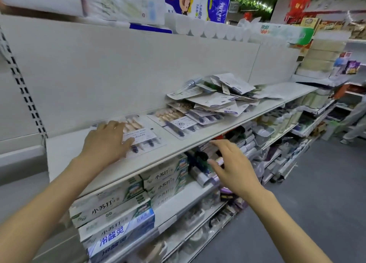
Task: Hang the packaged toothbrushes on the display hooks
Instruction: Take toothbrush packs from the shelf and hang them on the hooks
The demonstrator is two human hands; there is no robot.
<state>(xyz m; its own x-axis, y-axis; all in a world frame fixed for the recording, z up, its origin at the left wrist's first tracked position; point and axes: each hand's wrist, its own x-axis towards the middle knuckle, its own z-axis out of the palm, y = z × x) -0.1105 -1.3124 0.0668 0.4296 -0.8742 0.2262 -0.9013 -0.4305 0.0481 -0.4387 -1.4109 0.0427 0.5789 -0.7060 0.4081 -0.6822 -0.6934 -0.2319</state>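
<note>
L hand [106, 141] lies flat, fingers spread, on the pack [141, 137] right under its tips; pack's long way runs out to the edge. R hand [230, 163] loose, empty, farther off; no hooks seen

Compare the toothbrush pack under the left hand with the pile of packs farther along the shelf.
The single pack lies flat and alone, with the left hand resting on it; the pile is untouched. The single pack sits squarely, while the pile's packs overlap at mixed angles. Both lie on the same white shelf, not hung.
</note>
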